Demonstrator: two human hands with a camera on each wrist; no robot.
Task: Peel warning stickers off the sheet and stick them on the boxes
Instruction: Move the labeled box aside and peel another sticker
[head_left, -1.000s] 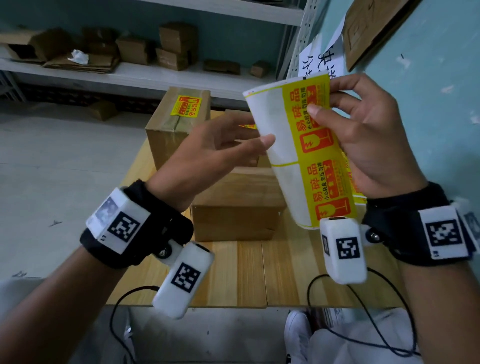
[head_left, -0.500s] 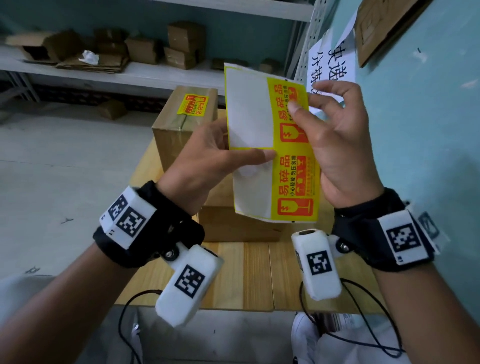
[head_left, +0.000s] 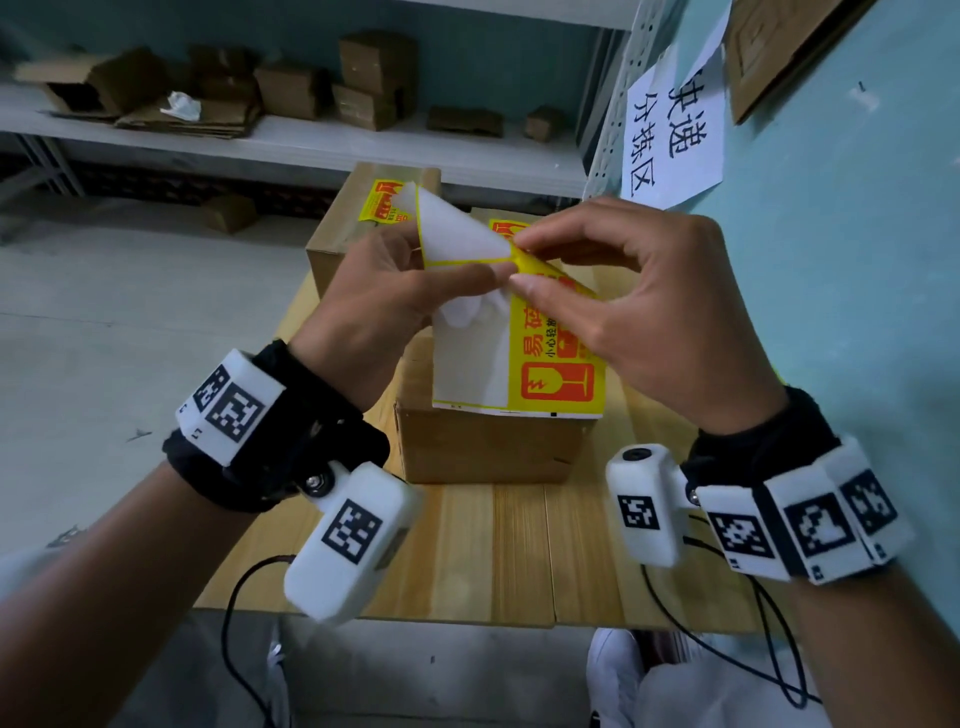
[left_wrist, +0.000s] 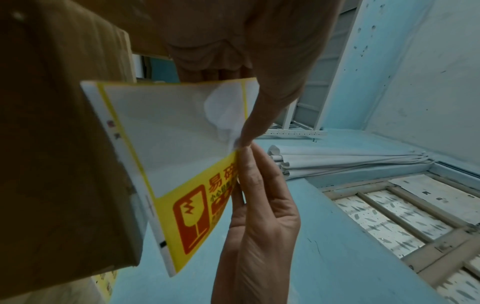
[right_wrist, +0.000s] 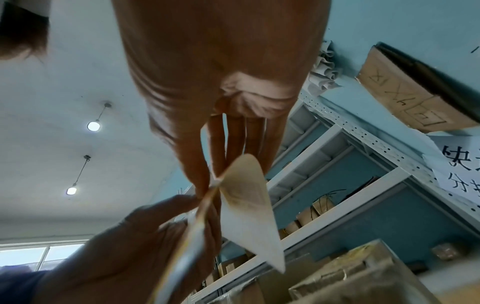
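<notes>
I hold a sticker sheet (head_left: 467, 358) above the near cardboard box (head_left: 483, 447), its white top part folded back. My left hand (head_left: 483, 273) pinches the sheet at the fold, thumb on top. With thumb and index finger my right hand (head_left: 519, 262) pinches the top corner of a yellow warning sticker (head_left: 556, 374). In the left wrist view the sheet (left_wrist: 168, 123) shows bare backing above one yellow sticker. The far left box (head_left: 337, 254) carries a yellow sticker (head_left: 382, 205). Another box (head_left: 524, 215) behind my hands also bears one.
The boxes stand on a wooden table (head_left: 493, 545) set against a blue wall (head_left: 857, 286) on the right. A paper sign (head_left: 670, 135) hangs on that wall. Behind the table a shelf (head_left: 311, 145) holds several cardboard boxes. Cables hang off the table's front edge.
The sheet has come down from upright in front of me to just over the near box, and its top has folded back. My right fingers have closed on the sticker's corner.
</notes>
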